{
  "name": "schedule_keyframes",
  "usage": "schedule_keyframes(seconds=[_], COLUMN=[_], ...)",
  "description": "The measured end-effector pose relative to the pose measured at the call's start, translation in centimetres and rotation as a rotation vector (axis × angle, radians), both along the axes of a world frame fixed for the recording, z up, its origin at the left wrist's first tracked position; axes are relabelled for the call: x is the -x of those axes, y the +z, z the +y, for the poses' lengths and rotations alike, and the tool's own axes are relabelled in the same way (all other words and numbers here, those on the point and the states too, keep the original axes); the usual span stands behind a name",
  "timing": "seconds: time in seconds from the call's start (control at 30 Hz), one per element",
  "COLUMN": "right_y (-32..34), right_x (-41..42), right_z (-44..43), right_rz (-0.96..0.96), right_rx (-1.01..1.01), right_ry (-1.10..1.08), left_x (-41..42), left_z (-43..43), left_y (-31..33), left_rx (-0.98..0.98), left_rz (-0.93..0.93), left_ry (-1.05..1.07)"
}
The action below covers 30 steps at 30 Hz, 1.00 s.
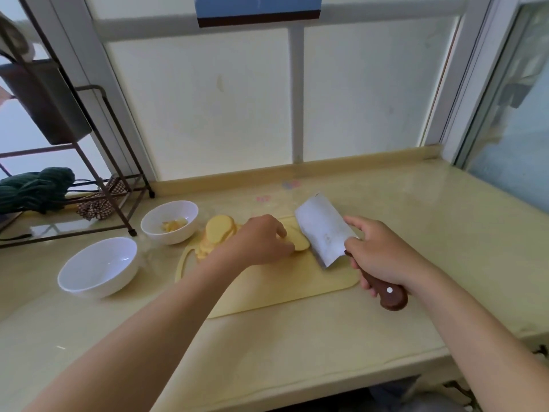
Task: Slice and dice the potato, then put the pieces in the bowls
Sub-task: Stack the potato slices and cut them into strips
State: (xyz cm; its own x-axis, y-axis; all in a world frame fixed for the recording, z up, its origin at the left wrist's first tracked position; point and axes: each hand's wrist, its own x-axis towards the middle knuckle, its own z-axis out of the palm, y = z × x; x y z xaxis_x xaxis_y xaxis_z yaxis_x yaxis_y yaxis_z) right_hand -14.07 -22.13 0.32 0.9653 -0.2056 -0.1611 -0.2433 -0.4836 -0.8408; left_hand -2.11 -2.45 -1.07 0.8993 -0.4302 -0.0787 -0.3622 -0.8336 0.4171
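Now cleaver (322,230), right hand (377,252), points away-left; left hand (261,242) holds potato (301,245).

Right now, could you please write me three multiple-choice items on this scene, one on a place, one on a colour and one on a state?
1. Where is the pile of potato slices? A. in a bowl B. on the cutting board C. on the metal rack
2. What colour is the handle of the cleaver? A. black B. white C. brown
3. What state is the larger bowl in? A. empty B. heaped with slices C. upside down
Answers: 1 B, they lie stacked on the board, left of the left hand holding the potato. 2 C, brown wood shows below the right hand gripping it. 3 A, its white inside is bare.
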Motion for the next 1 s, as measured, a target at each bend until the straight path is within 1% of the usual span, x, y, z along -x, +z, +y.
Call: schedule_keyframes(seconds=[0.07, 0.17, 0.3, 0.43, 0.53, 0.63, 0.7, 0.8, 0.9, 1.0], right_y=[0.4, 0.9, 1.5, 2.2, 2.5, 3.0, 3.4, 3.6, 3.6, 3.6], right_x=[0.3, 0.8, 1.4, 2.2, 2.2, 1.6, 1.2, 0.5, -0.2, -0.6], right_z=[0.5, 1.3, 2.2, 3.3, 3.7, 3.7, 3.9, 4.3, 4.4, 4.5], right_rz=[0.015, 0.022, 0.012, 0.021, 0.063, 0.15, 0.214, 0.283, 0.3, 0.259], right_rx=[0.05, 0.112, 0.191, 0.264, 0.353, 0.449, 0.434, 0.318, 0.372, 0.38], right_ry=[0.014, 0.026, 0.052, 0.094, 0.126, 0.117, 0.119, 0.13, 0.128, 0.147], left_x=[0.2, 0.5, 0.7, 2.1, 2.8, 2.2, 1.8, 1.6, 1.4, 1.0], left_z=[0.3, 0.6, 1.0, 1.0, 1.0, 1.5, 1.7, 2.2, 2.6, 2.8], left_y=[-0.3, -1.1, -1.4, -2.1, -2.4, -2.1, -2.0, -2.3, -2.8, -3.0], left_rx=[-0.045, -0.042, 0.006, -0.053, -0.105, -0.071, -0.016, 0.06, 0.114, 0.148], left_rz=[-0.053, -0.062, -0.131, -0.173, -0.258, -0.342, -0.349, -0.357, -0.365, -0.378], left_ry=[-0.06, -0.133, -0.184, -0.213, -0.263, -0.403, -0.498, -0.556, -0.588, -0.614])
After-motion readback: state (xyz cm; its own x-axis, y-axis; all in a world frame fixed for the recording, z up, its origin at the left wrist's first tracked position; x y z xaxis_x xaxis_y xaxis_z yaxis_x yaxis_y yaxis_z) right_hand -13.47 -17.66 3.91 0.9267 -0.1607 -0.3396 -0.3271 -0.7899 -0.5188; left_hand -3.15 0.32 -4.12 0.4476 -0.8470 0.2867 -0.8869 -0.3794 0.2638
